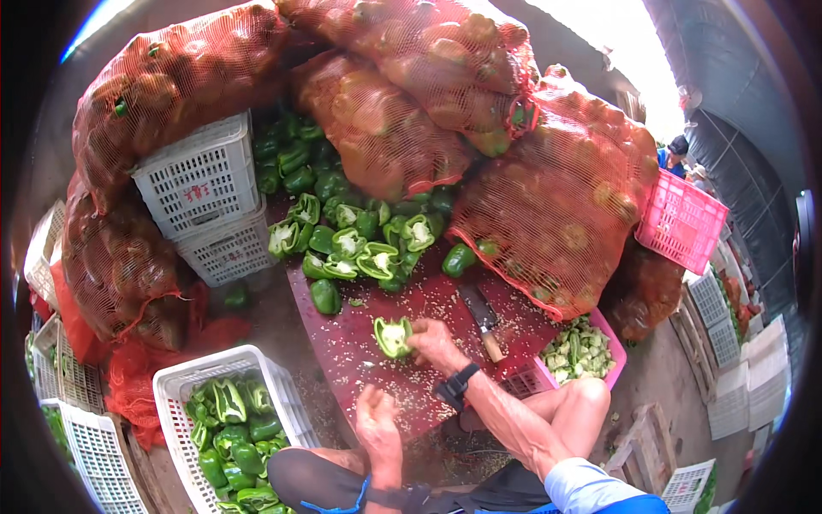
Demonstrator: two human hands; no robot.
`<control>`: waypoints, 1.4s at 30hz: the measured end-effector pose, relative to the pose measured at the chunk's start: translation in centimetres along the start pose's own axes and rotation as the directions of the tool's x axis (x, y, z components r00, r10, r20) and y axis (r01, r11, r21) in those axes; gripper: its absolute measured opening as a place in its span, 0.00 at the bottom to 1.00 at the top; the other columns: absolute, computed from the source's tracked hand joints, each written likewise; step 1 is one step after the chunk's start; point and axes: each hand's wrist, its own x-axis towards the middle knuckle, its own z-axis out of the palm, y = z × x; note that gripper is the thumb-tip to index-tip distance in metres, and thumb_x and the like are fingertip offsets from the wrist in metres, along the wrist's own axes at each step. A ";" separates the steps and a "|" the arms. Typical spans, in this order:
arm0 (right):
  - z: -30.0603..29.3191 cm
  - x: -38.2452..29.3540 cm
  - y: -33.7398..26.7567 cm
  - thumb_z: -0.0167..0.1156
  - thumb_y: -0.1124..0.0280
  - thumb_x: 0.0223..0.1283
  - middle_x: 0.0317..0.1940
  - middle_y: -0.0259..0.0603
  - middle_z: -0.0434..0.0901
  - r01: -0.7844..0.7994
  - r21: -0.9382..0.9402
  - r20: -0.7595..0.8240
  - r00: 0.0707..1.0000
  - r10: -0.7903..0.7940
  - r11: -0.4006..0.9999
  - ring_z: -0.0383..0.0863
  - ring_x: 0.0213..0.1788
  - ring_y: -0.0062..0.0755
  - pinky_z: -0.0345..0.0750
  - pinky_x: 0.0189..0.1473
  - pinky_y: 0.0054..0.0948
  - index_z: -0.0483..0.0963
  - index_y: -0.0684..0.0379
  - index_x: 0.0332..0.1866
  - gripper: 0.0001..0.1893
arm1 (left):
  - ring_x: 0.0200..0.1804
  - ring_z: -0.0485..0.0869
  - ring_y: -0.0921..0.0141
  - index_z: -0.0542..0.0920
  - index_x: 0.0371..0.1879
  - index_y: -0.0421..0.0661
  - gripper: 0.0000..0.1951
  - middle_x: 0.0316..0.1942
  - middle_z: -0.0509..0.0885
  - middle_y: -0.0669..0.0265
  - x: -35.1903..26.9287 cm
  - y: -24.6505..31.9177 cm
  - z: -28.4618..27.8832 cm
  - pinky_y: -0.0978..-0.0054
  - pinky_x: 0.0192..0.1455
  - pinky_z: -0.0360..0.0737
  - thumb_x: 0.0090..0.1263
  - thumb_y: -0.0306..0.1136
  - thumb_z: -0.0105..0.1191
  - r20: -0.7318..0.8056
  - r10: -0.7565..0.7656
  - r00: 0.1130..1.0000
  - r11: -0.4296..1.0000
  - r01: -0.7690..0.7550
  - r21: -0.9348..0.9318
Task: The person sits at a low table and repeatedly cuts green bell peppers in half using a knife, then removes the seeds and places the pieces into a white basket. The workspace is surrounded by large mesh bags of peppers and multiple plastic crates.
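Observation:
My right hand (437, 344) grips a halved green bell pepper (385, 338) by its right edge, with the pale inside facing up. It is just above the seed-strewn red board (331, 353). Below and to the left, my left hand (379, 411) is loosely curled, with nothing visible in it. A cleaver (478, 307) with a wooden handle lies on the board to the right of my right hand. Cut pepper halves (376, 259) are heaped at the board's far side, and a whole green pepper (325, 297) sits at their near left.
White crate (292, 392) at left contains cut peppers. Pink crate (618, 356) at right holds pale pepper cores (578, 350). Red mesh sacks (552, 205) crowd the far side, beside stacked white crates (209, 186). A wooden pallet (645, 443) lies lower right; another person (672, 157) is farther off.

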 end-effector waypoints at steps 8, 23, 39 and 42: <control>0.1 -12.6 -0.8 0.65 0.64 0.56 0.33 0.45 0.85 -0.155 -0.065 0.376 0.911 0.169 0.986 0.84 0.32 0.34 0.82 0.36 0.35 0.80 0.68 0.51 0.21 | 0.55 0.83 0.65 0.75 0.65 0.39 0.22 0.57 0.81 0.59 2.0 -2.3 0.7 0.66 0.58 0.81 0.80 0.41 0.48 -0.060 -0.071 0.996 0.907 0.040 -0.418; -3.8 -15.4 1.6 0.61 0.72 0.56 0.29 0.51 0.79 0.723 -0.599 0.502 0.675 -0.541 0.344 0.85 0.28 0.52 0.79 0.30 0.45 0.71 0.67 0.45 0.15 | 0.48 0.83 0.68 0.82 0.49 0.44 0.15 0.45 0.84 0.65 -0.7 -3.2 3.5 0.67 0.50 0.82 0.78 0.41 0.48 0.283 -0.242 0.928 0.965 0.259 -0.023; -4.6 -16.6 4.0 0.57 0.73 0.62 0.37 0.55 0.81 0.650 -0.387 0.119 0.738 -0.664 0.653 0.85 0.40 0.56 0.83 0.41 0.46 0.74 0.67 0.51 0.14 | 0.48 0.83 0.73 0.81 0.56 0.35 0.15 0.48 0.85 0.63 -3.0 0.7 4.8 0.76 0.52 0.81 0.74 0.27 0.55 0.467 -0.143 0.872 0.984 0.075 0.161; -4.8 -16.7 4.5 0.55 0.73 0.64 0.39 0.55 0.83 0.618 -0.338 0.058 0.767 -0.639 0.710 0.85 0.42 0.56 0.82 0.44 0.45 0.76 0.66 0.53 0.14 | 0.48 0.83 0.73 0.81 0.57 0.35 0.15 0.48 0.85 0.63 -3.3 0.9 5.4 0.76 0.53 0.81 0.73 0.25 0.56 0.488 -0.148 0.860 0.979 0.059 0.195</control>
